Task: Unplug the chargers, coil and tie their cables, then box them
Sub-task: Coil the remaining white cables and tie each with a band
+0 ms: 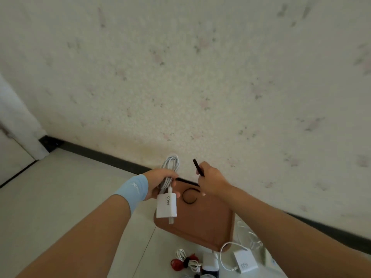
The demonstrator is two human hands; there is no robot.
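My left hand (160, 182) grips a coiled white cable (171, 167), with its white 90W charger (166, 205) hanging below the hand, prongs down. To its right, my right hand (210, 181) pinches a black strap tie (197, 167) that sticks up from the fingers. Both hands are above a brown flat box (210, 223) on the floor. A second black tie (189, 196), curled in a ring, lies on the box near its far edge.
On the floor near me lie a tied white cable (189, 261) with a red one, a white charger (209, 261), and a white 120W charger (245, 261) with a loose cable (228, 247). A speckled wall with a dark skirting board (100, 155) stands close ahead.
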